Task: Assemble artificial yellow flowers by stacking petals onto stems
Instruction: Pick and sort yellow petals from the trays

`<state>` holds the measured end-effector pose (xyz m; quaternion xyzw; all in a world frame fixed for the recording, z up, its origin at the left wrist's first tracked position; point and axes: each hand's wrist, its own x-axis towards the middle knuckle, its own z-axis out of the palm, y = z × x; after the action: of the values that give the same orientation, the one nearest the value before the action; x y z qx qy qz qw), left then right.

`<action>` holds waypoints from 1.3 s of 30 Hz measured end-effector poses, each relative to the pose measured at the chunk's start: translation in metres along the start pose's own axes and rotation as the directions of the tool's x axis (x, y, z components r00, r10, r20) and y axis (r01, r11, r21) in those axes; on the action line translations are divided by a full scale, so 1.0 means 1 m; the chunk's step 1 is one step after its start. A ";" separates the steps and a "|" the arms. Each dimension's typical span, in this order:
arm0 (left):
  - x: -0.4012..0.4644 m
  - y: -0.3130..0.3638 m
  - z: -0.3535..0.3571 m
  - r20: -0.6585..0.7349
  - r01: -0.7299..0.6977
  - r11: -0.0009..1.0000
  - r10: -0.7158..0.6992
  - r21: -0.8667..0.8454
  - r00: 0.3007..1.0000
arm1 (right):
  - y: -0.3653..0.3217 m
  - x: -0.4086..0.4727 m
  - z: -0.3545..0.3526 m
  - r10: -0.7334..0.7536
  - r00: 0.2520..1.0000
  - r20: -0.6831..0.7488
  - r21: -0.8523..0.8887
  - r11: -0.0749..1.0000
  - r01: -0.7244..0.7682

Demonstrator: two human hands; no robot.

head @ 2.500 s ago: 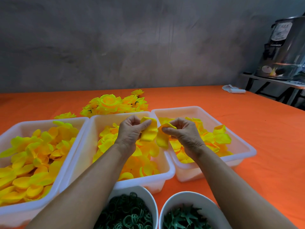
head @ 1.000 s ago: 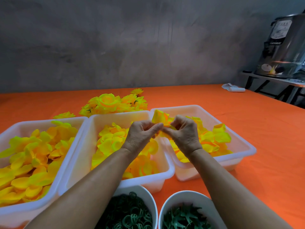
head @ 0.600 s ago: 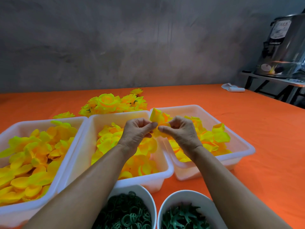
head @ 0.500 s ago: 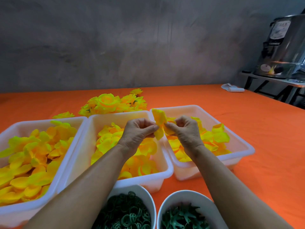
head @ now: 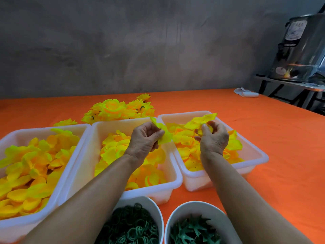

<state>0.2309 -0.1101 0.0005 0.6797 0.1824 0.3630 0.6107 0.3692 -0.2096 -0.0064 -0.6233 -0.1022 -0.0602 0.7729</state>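
Holding 2 yellow petal pieces apart above the white bins, a person works at an orange-covered surface [head: 263, 138]; the left hand [head: 144, 140] pinches a petal piece [head: 164, 132] between thumb and curled fingers over the middle bin [head: 168, 189]; the right hand [head: 213, 138], fingers curled, grips a second petal layer [head: 200, 121] over the right bin [head: 260, 155]; no stem shows in either hand, and whether one is hidden in a palm cannot be told. The step appears to be separating single layers for stacking; done well, each piece should be held lightly near its centre, so that the thin fabric neither creases nor drags a second layer along, and the centres should be aligned before the pieces are joined. Counted: 3 white bins of loose petals, the left bin [head: 10, 226] included; 2 round white bowls at the near edge, 1 bowl of green rings [head: 154, 206] and 1 bowl of green star-shaped parts [head: 216, 207]; 1 heap of finished flowers [head: 116, 110] behind the bins; 1 metal urn [head: 300, 50] on a stand at right.
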 end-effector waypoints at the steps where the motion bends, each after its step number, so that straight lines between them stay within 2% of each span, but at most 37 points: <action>1: -0.001 0.000 0.001 0.013 -0.007 1.000 0.007 0.012 1.000 | 0.000 0.000 0.000 -0.007 1.000 0.023 0.005 1.000 0.007; 5: -0.003 0.000 0.005 0.085 -0.027 0.998 0.023 0.049 0.996 | -0.003 -0.003 0.003 -0.021 0.995 0.100 0.078 0.997 0.013; 11: -0.010 0.004 0.012 0.233 -0.025 0.997 0.008 0.070 0.973 | -0.007 -0.005 0.001 0.004 0.990 0.138 0.232 0.972 -0.036; 17: -0.010 0.002 0.011 0.289 -0.023 0.987 -0.025 0.158 0.957 | -0.006 -0.005 -0.001 -0.004 0.988 0.154 0.247 0.968 -0.035; 20: -0.009 0.001 0.010 0.234 -0.043 0.986 0.005 0.161 0.972 | -0.006 -0.008 -0.002 -0.027 0.982 0.189 0.191 0.981 -0.010; 24: -0.006 0.004 0.007 0.071 -0.108 0.986 0.100 0.127 0.992 | -0.007 -0.015 0.001 -0.052 0.930 0.365 0.129 0.992 0.005; 26: -0.005 0.005 0.005 0.035 -0.132 0.987 0.129 0.088 0.991 | -0.007 -0.018 0.002 -0.066 0.892 0.447 0.081 0.996 0.033; 31: -0.008 0.004 0.008 0.067 -0.184 0.963 0.174 0.197 0.982 | -0.009 -0.026 0.005 -0.060 0.790 0.610 -0.006 0.997 0.081; 34: -0.009 0.004 0.008 0.111 -0.219 0.929 0.194 0.298 0.975 | -0.009 -0.027 0.005 -0.042 0.758 0.650 -0.028 0.997 0.079; 36: -0.008 0.003 0.008 0.116 -0.201 0.936 0.174 0.288 0.978 | -0.011 -0.027 0.005 -0.033 0.749 0.661 -0.024 0.998 0.065; 39: -0.006 0.002 0.006 0.109 -0.111 0.979 0.093 0.170 0.990 | -0.013 -0.028 0.005 -0.026 0.726 0.687 0.005 0.999 0.032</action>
<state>0.2306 -0.1186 0.0007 0.7568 0.1476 0.3418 0.5373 0.3387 -0.2085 0.0002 -0.6027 -0.3901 0.1619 0.6771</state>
